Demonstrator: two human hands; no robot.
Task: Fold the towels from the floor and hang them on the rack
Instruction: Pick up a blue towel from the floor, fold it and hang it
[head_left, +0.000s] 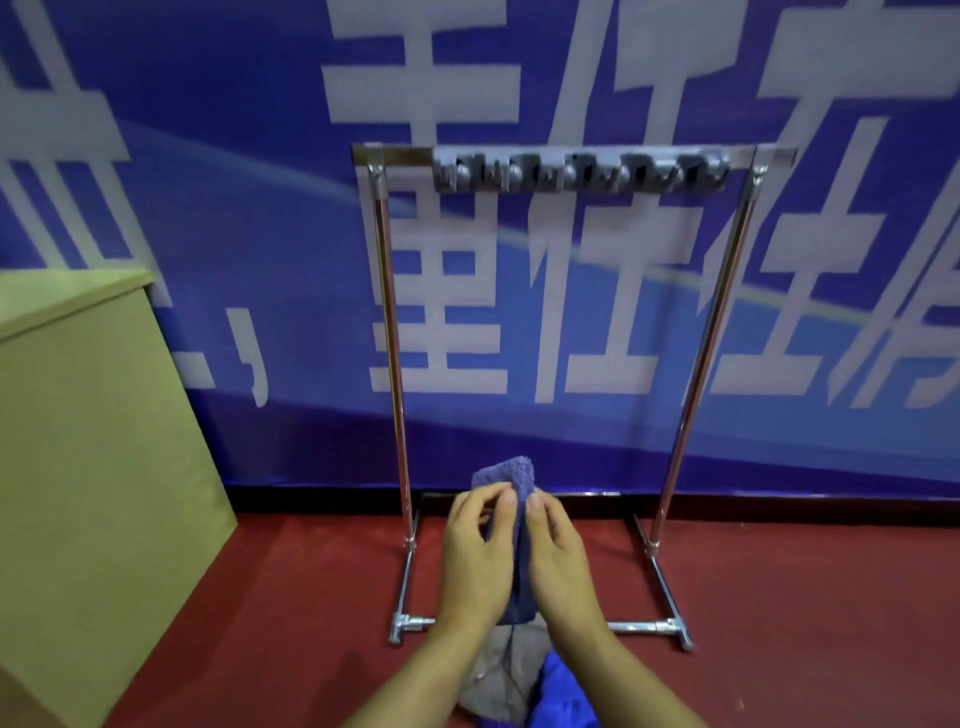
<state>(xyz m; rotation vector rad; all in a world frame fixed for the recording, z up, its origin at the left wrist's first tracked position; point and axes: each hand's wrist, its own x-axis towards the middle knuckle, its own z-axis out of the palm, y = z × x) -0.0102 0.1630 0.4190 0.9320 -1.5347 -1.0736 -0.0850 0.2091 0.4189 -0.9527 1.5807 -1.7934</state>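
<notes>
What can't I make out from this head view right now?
- Purple towel: its middle is hidden behind the left hand and right hand, so the fold is unclear.
- Grey towel and blue towel on the floor: cut off by the bottom edge and the forearms.
- Hook strip on the rack: blurred, hook count unreadable.

The purple towel (506, 475) I pinched between my left hand (478, 551) and right hand (558, 561) was nubbly, matt terry cloth. Under my wrists lay a grey towel (501, 670), soft and dull, and a blue towel (563, 696) of brighter cloth. The rack (387, 312) was shiny chromed metal tube. The floor (805, 597) looked smooth, matt red; the cabinet (93, 441) pale, flat laminate.
</notes>
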